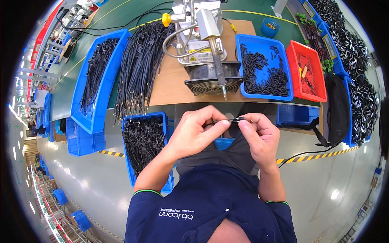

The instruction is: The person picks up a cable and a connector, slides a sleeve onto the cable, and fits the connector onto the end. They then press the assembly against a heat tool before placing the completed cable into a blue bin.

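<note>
Green desk (243,4) matting is stretching behind a cardboard sheet (162,91), where a pale machine (208,26) is standing with a metal nozzle (225,91) pointing toward the person. Long black cables (139,60) are lying to its left, and short black tubes (253,65) are filling part of a blue tray (263,96) to its right, beside a red tray (312,96). From the head camera, both hands are meeting in front of the desk's near edge, over the lap. The left hand (192,133) is pinching a thin dark strand (233,120), thumb and forefinger nearly together; the right hand (261,135) is closing its grip on a small black piece (241,118) at the strand's right end. The step in hand is apparently fitting or adjusting that piece on the strand, and the next move is probably calling for both pinches to be staying firm and in line. Fingertips are covering much of the strand and piece, so whether the two are already joined is remaining unclear. The left palm is hiding the strand's other end, the upper edge is cutting off the machine's top, and the lower fingers' contact is being lost to view.
</note>
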The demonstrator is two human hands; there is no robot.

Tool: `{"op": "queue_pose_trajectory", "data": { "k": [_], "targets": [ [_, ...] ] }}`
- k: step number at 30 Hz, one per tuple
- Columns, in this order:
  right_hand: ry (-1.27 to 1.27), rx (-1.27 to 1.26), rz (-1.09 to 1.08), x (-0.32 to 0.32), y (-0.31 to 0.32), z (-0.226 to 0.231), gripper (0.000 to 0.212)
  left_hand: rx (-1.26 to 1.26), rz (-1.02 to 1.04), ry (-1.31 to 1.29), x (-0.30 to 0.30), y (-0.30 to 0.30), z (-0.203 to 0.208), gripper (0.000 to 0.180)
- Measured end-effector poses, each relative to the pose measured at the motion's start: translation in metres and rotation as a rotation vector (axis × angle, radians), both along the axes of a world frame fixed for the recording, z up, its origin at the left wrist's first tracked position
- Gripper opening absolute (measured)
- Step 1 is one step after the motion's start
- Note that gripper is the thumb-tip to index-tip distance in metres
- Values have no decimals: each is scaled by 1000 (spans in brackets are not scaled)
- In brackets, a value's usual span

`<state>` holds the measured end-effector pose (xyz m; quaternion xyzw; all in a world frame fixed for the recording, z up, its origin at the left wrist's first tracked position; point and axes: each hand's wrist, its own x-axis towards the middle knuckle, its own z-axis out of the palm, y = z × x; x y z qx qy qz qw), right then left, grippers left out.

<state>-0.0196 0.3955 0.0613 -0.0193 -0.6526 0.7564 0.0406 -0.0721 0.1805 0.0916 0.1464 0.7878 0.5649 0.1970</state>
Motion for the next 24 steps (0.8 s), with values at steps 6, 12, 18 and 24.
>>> {"op": "queue_pose_trajectory", "data": {
  "k": [6,12,18,24],
  "targets": [
    [-38,386,20,-24,30,0,15,-167,76,238,22,-17,-14,14],
    [151,1092,-235,-93,75,-3,18,-420,401,273,39,-77,-53,14],
    [102,1415,-77,-119,68,-3,18,-769,743,250,74,-165,-68,19],
    [2,1602,-32,-135,68,1,23,-863,859,178,95,-225,-108,24]
  ]
}}
